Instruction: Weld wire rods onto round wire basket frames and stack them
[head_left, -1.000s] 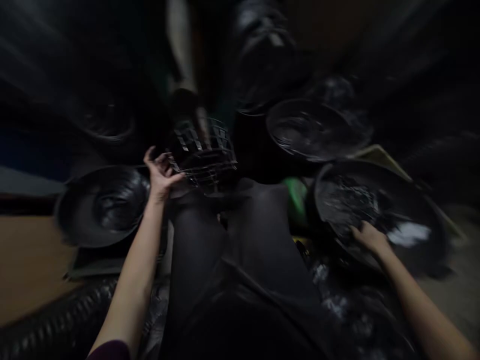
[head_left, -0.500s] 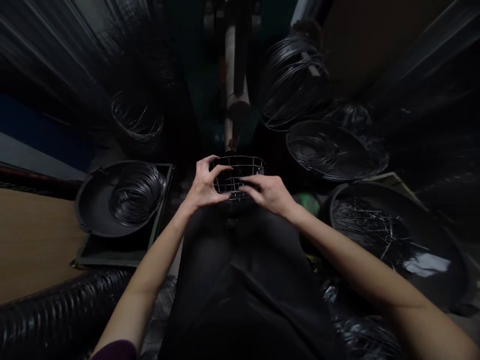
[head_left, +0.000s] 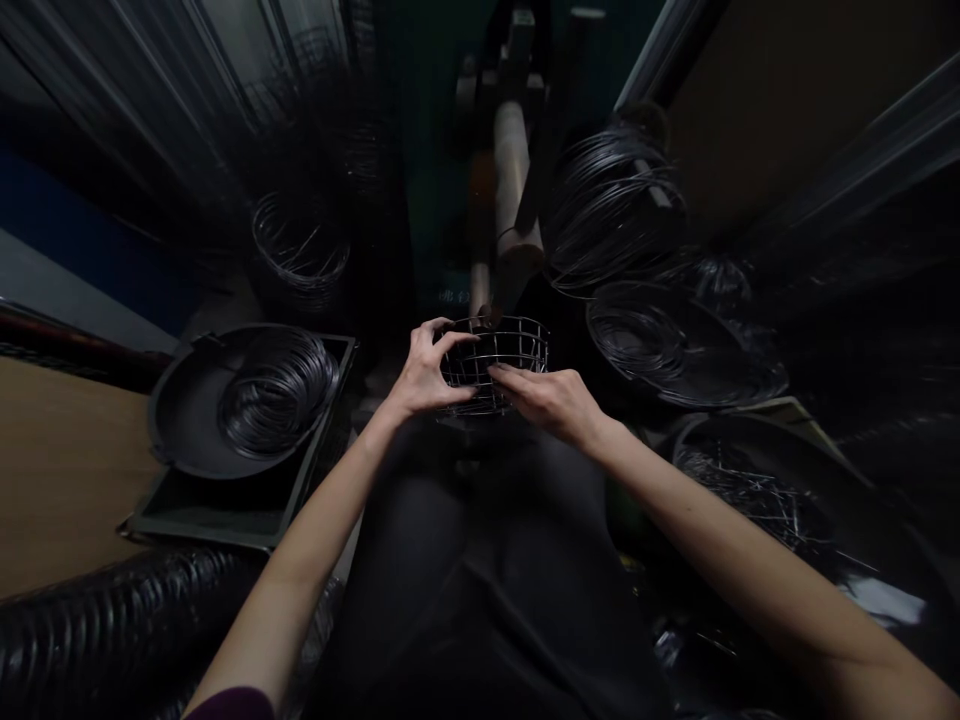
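Note:
A round wire basket (head_left: 517,350) of thin metal rods is held between my hands, just above my knees and below the tip of the machine's electrode arm (head_left: 480,285). My left hand (head_left: 427,370) grips its left side, thumb low and fingers curled over the upper wires. On the near right side, my right hand (head_left: 551,398) has its fingers pressed together against the basket wall. Whether a small loose wire is between the right fingertips is too dark to tell. The basket's far side is partly lost in shadow.
At left, a dark basin (head_left: 184,410) with a coil of wire rings sits on a green crate (head_left: 202,520). At right are a basin (head_left: 720,385) with wire rings and a larger basin (head_left: 855,500) with short wire pieces. Stacked rings (head_left: 112,620) lie at lower left.
The view has shifted, so the machine and basins appear displaced. Both hands still hold the basket; the right fingers now lie closer together against its wall.

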